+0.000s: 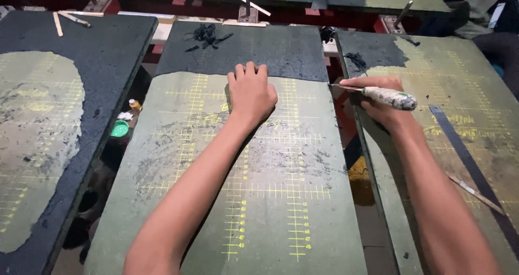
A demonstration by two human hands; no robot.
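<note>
We press our left hand (250,94) flat, fingers spread, on the middle green gridded board (243,199), right at the edge of its black coating (281,53). Our right hand (378,99) closes around a paint-stained scraper (386,96), blade tip at the board's right edge. Most of the board looks scraped bare; only the far black strip seems left.
</note>
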